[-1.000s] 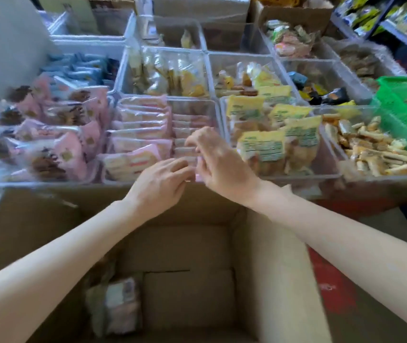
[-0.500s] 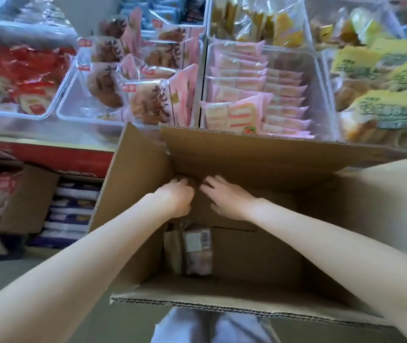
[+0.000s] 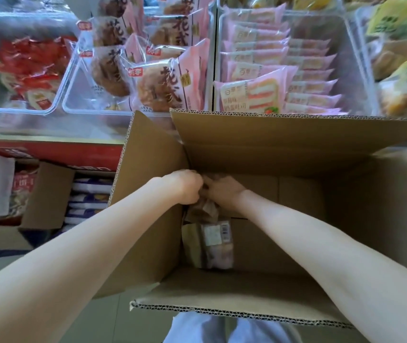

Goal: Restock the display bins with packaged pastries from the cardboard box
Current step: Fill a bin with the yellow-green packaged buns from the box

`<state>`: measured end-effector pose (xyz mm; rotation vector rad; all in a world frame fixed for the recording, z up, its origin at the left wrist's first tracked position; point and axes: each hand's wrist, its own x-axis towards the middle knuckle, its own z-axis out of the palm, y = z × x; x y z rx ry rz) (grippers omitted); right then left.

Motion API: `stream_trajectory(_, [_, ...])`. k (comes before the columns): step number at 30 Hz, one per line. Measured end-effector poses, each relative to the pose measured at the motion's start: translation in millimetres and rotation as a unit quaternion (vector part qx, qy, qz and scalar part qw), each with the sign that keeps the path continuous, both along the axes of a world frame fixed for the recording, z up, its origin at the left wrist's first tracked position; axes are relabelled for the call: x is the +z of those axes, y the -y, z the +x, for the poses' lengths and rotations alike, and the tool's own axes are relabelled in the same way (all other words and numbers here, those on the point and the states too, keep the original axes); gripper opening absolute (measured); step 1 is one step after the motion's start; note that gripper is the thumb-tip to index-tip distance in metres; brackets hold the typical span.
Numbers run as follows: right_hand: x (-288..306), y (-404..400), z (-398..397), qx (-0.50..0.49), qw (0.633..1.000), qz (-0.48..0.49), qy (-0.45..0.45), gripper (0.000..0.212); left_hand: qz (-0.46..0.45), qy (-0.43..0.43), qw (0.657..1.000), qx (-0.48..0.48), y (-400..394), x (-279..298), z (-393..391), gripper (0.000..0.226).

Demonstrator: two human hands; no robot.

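An open cardboard box (image 3: 259, 142) stands in front of me below the display bins. Both my hands are deep inside it at its far left corner. My left hand (image 3: 187, 185) and my right hand (image 3: 222, 191) meet there, fingers curled round a crumpled pastry packet (image 3: 202, 209) in shadow. A second pastry packet (image 3: 212, 243) with a white barcode label lies on the box floor just below them. Above the box, a clear bin (image 3: 346, 45) holds rows of pink sandwich-cake packets (image 3: 252, 92).
A clear bin (image 3: 73, 95) to the left holds round pastries (image 3: 158, 87) in pink wrappers; further left are red packets (image 3: 29, 63). Yellow-green packets (image 3: 405, 78) fill the right bin. Another carton (image 3: 49, 194) of blue packs sits on the floor at left.
My hands left the pink packets in the bin and dropped into the box. They have closed together on a packet at the far left corner. My view tilted down.
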<state>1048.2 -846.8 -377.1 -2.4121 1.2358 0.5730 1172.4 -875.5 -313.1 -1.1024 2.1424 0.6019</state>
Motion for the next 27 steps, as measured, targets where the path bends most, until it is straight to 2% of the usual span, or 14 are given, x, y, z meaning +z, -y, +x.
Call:
stream_trajectory(3, [3,-8,-21,-0.024,0.999,-0.015,0.016,0.065,0.022,-0.019,0.999,0.030,6,4,2,0.031])
stream_trajectory(7, [23,-16,-48,-0.175,0.983,-0.004,0.048,0.067,0.046,-0.006,0.998,0.043,8,14,-9,0.037])
stream_trajectory(11, [32,-42,-78,-0.255,0.964,0.044,0.059,0.025,0.050,0.048,0.998,-0.009,6,21,-30,0.041])
stream_trajectory(14, [47,-52,-102,-0.288,0.953,0.091,0.039,0.012,0.046,0.038,0.998,-0.028,8,34,-49,0.049])
stream_trajectory(17, [94,-39,-135,-0.285,0.950,0.101,0.072,0.016,0.050,-0.012,0.998,-0.029,7,52,-74,0.073])
stream_trajectory(19, [141,-31,-153,-0.291,0.941,0.107,0.136,0.011,0.041,-0.044,0.998,-0.033,2,75,-99,0.084])
stream_trajectory(21, [191,-30,-170,-0.329,0.912,0.092,0.226,0.012,0.065,-0.128,0.989,-0.040,1,100,-124,0.058])
stream_trajectory(22, [212,-31,-179,-0.350,0.897,0.075,0.259,0.015,0.098,-0.180,0.979,-0.023,2,115,-135,0.042])
stream_trajectory(23, [232,-32,-190,-0.366,0.885,0.052,0.282,0.016,0.137,-0.218,0.966,0.010,3,130,-143,0.035])
stream_trajectory(25, [261,-35,-216,-0.388,0.869,-0.005,0.306,0.016,0.214,-0.251,0.941,0.069,6,159,-156,0.036])
stream_trajectory(27, [280,-38,-241,-0.406,0.842,-0.038,0.353,0.016,0.255,-0.276,0.923,0.081,12,176,-167,0.045])
